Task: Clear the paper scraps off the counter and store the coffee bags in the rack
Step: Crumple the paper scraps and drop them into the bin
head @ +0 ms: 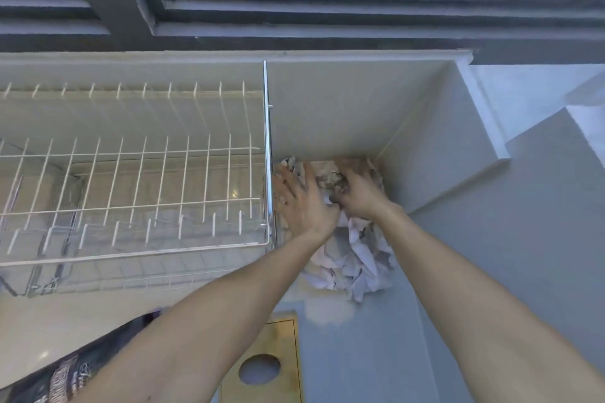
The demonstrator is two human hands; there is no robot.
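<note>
A heap of crumpled white paper scraps [357,262] lies on the pale counter [474,255] in the corner right of the rack. My left hand [302,198] rests flat on the far part of the heap, fingers spread. Beside it, my right hand [358,188] curls over scraps against the back wall. The white wire rack [131,180] stands to the left and holds nothing. A dark printed coffee bag [62,376] shows at the bottom left, partly hidden by my left forearm.
A wooden board with a round hole [262,366] lies at the bottom centre. A white back wall [327,108] and a side ledge [484,127] box in the corner. A dark window frame [294,20] runs above.
</note>
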